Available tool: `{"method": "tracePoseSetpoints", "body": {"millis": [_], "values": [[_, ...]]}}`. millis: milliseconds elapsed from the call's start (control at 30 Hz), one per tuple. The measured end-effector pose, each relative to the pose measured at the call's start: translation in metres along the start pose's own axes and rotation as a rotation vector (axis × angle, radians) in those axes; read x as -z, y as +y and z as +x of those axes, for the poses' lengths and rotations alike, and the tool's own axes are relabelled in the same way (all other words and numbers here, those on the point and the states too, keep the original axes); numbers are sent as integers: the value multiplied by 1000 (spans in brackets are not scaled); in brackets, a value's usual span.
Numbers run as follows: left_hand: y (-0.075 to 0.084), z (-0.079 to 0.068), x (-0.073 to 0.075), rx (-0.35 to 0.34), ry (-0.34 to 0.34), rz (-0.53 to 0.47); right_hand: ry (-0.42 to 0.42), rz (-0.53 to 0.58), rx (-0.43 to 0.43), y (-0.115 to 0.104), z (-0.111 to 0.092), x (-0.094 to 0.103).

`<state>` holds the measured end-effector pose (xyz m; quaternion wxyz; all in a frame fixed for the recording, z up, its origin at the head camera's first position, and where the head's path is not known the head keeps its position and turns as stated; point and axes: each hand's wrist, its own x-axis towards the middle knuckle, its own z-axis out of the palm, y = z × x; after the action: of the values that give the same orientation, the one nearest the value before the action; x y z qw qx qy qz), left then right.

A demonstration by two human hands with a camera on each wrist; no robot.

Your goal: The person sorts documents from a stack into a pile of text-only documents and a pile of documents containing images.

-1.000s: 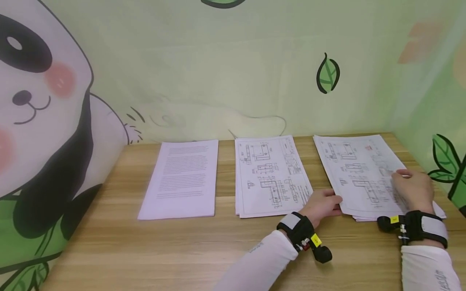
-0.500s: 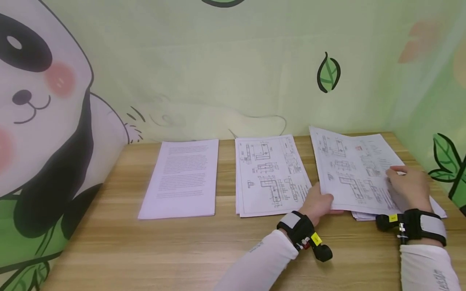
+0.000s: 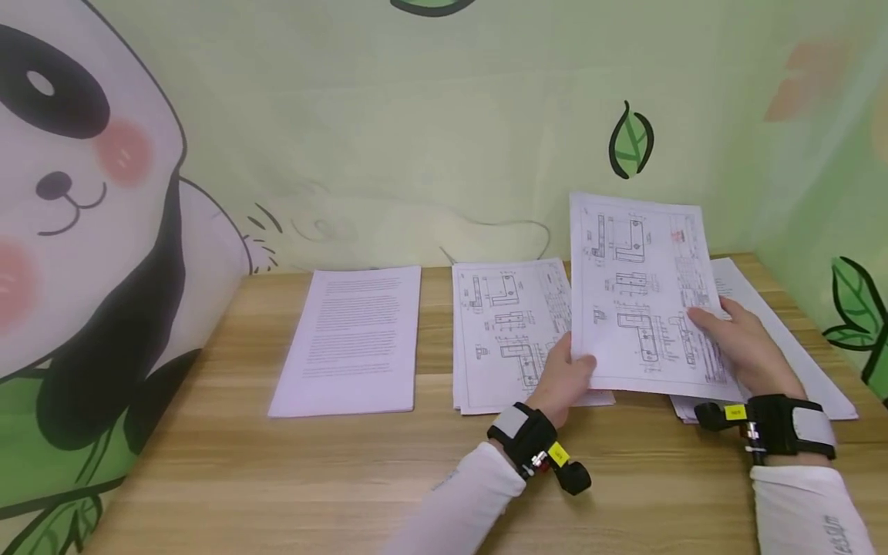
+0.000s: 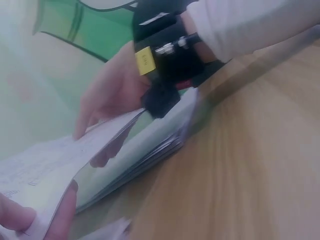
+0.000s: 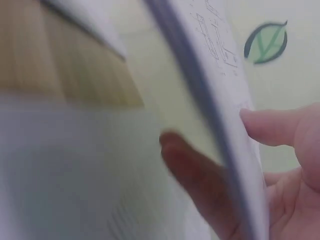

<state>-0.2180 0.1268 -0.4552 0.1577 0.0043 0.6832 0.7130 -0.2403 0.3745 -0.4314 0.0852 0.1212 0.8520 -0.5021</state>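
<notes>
A sheaf of sheets printed with a technical drawing (image 3: 641,262) is raised off the table and tilted in the head view. My left hand (image 3: 558,381) pinches its lower left corner, thumb on top and a finger beneath in the left wrist view. On the right side my right hand (image 3: 752,351) holds the edge. The right wrist view has that hand's thumb (image 5: 272,125) on the printed face and fingers (image 5: 195,175) behind. Below the sheaf lies the right paper stack (image 3: 815,378), partly covered. The middle drawing stack (image 3: 479,370) is overlapped by the left hand and sheaf.
A stack of text pages (image 3: 354,347) lies to the left on the wooden table (image 3: 312,478). Behind the table hangs a pale green backdrop (image 3: 416,154), with a panda (image 3: 132,324) at the left.
The drawing sheaf has come up off the right stack and moved left, uncovering pages beneath. Both hands have shifted left with it. My right hand now has its thumb over the sheaf's right edge.
</notes>
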Motion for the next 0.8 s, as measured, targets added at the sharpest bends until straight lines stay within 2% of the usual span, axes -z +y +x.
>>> {"method": "tracePoseSetpoints", "body": {"millis": [167, 300, 500, 600, 700, 800], "values": [[7, -1, 32, -27, 53, 43, -107, 148, 74, -20, -2, -18], [12, -4, 55, -37, 70, 60, -128, 209, 119, -36, -6, -34], [16, -10, 85, -71, 54, 87, -106, 219, 206, -53, -15, -56], [19, -10, 100, -82, 83, 133, -96, 201, 232, -59, -18, -66], [22, -9, 115, -75, 123, 166, -84, 154, 226, -62, -19, -75], [23, -9, 129, -35, 133, 178, -88, 89, 208, -63, -19, -83]]}}
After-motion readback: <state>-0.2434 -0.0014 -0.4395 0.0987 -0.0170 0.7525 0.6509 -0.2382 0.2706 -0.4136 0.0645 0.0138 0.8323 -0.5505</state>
